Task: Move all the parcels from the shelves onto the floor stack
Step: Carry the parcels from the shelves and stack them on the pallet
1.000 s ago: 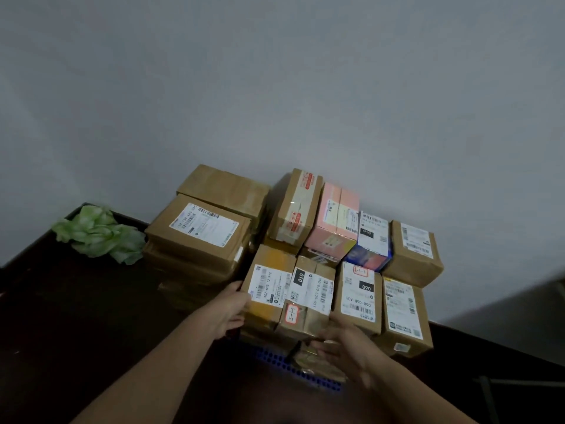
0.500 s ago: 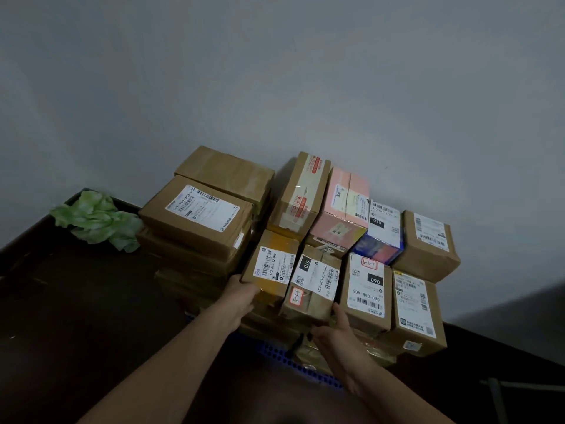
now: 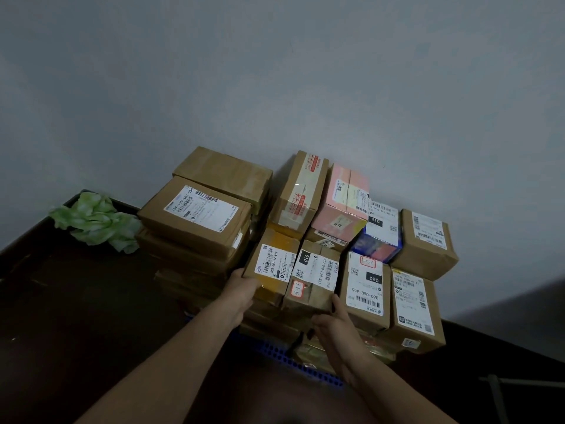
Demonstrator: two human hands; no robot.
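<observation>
Parcels sat between our hands: left hand (image 3: 244, 289) gripped the yellow-taped parcel (image 3: 270, 264) by its outer edge, right hand (image 3: 334, 324) clasped the 010 parcel (image 3: 315, 278), likely squaring both snugly atop the floor stack (image 3: 189, 258).

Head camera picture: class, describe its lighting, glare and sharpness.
In the head view the light is dim and the dark surface loses detail; in the head view glossy tape on the taped parcel shows a small glare; the 060 label reads sharp.
</observation>
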